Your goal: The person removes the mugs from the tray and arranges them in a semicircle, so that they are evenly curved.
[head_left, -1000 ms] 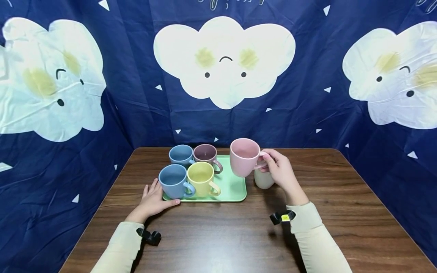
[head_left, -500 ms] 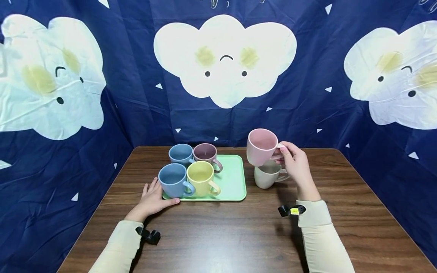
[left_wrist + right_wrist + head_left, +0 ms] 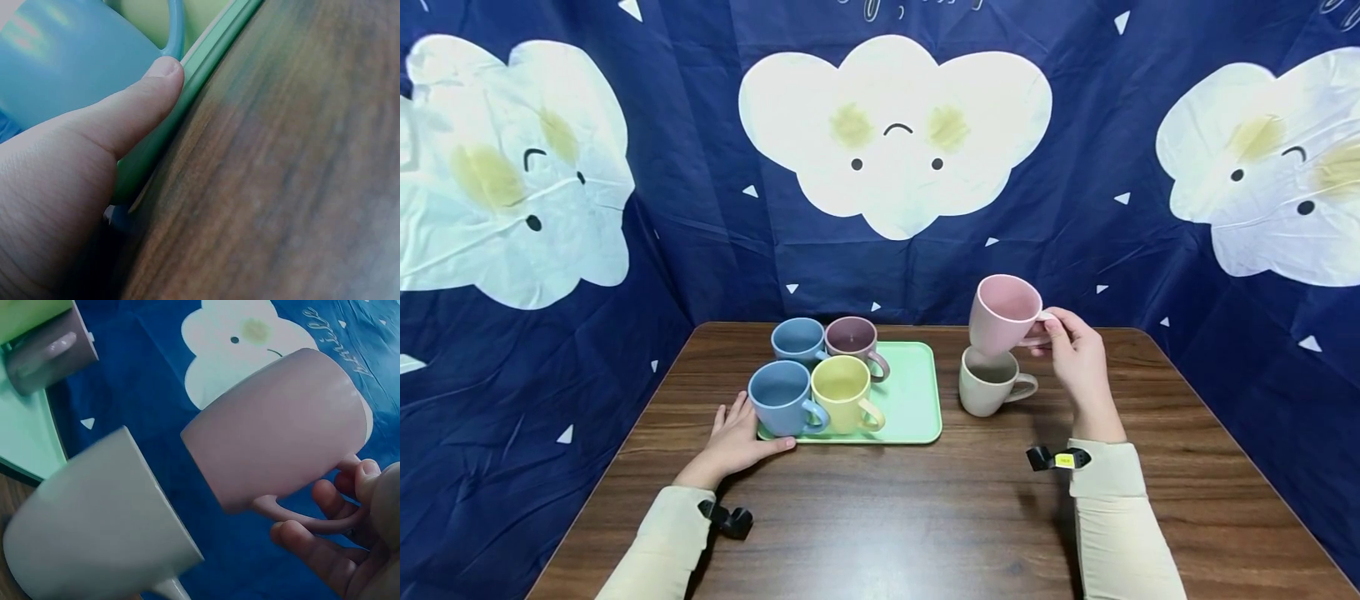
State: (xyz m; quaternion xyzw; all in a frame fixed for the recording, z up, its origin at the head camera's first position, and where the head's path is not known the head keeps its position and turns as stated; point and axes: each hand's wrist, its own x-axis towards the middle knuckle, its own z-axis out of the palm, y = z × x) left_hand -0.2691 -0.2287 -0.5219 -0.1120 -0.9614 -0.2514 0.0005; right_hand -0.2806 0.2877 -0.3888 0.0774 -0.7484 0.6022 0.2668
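My right hand pinches the handle of a pink mug, holding it raised and slightly tilted. Beneath it an off-white mug stands upright on the table, handle to the right; the right wrist view shows a gap between the pink mug and the off-white mug's rim. My left hand rests at the front left corner of a light green tray, fingers spread and straight. Its thumb lies along the tray's rim, beside a blue mug.
Also upright on the tray's left part are a yellow mug, a second blue mug and a purple mug. The brown wooden table ends at a dark blue cloth with cloud prints.
My right hand has carried the pink mug from above the tray's right part rightward and up, over the off-white mug, which is now more exposed. The left hand has stayed in place.
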